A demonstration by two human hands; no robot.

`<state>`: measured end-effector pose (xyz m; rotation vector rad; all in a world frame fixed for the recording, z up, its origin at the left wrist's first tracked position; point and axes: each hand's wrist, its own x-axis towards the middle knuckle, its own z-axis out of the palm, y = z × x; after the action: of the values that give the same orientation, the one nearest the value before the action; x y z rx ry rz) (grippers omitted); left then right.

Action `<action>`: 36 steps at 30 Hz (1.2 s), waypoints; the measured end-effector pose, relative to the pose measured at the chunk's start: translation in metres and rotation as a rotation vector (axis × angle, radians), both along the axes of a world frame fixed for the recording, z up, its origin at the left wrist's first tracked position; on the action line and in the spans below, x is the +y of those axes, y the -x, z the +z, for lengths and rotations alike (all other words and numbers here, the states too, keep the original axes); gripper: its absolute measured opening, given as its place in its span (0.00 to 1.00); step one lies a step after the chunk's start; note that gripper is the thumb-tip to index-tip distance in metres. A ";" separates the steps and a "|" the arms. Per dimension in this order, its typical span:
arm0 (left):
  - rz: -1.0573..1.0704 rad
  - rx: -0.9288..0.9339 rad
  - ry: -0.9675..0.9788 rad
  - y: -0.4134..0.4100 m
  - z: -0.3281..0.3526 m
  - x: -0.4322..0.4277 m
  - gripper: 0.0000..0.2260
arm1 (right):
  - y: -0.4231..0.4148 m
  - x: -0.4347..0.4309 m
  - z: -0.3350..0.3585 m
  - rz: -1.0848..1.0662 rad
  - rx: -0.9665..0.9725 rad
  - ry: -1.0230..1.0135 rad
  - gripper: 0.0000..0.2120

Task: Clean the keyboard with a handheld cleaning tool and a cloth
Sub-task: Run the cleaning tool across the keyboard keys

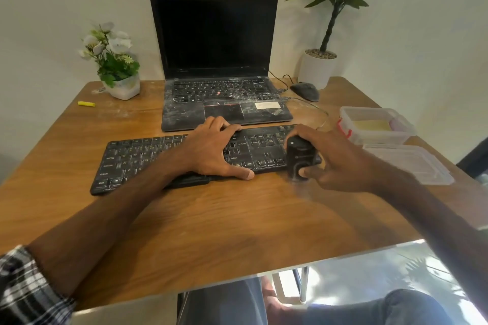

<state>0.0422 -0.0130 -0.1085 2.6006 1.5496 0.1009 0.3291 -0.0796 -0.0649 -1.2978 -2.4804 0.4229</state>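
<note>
1. The keyboard (137,158) lies on the table (211,219) directly ahead of the person. Its long axis runs left to right, with the right end angled slightly farther away.
2. The left hand (211,150) is spread wide over the middle of the keyboard, fingertips toward the far edge and thumb at the near edge. It appears to press down and steady the keyboard rather than lift it.
3. The right hand (332,163) grips a dark, upright cleaning tool (298,158), fingers over its top and thumb on its front. The tool stands at the keyboard's right end, by the near corner.
4. The right hand is the nearer one to the right-end keys. The left half of the keyboard is uncovered, and white dust shows on its keys.
5. Judged travel: a sweep leftward along the long axis, which the left hand presently blocks at mid-length.
6. The laptop (219,97) sits just beyond the far edge, leaving little room that way. Bare table lies toward the person.
7. A lidless box (375,124) and its lid (412,163) lie to the right. Whether the yellow item inside is the cloth cannot be told.
</note>
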 end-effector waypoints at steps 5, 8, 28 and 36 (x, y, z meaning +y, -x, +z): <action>-0.004 0.000 -0.012 0.001 0.000 -0.001 0.63 | 0.005 0.009 0.008 -0.069 0.110 -0.128 0.26; -0.006 -0.002 -0.019 0.001 -0.001 0.000 0.61 | 0.016 0.010 -0.004 -0.151 0.168 -0.138 0.26; 0.001 -0.003 -0.017 0.002 -0.002 0.000 0.64 | 0.020 -0.009 -0.016 -0.104 0.144 -0.146 0.25; -0.013 -0.012 -0.033 0.004 -0.004 0.001 0.62 | 0.019 0.000 0.001 -0.209 0.205 -0.139 0.27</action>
<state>0.0387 -0.0122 -0.1124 2.6294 1.5403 0.1426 0.3101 -0.0796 -0.0644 -1.3663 -2.1407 0.3096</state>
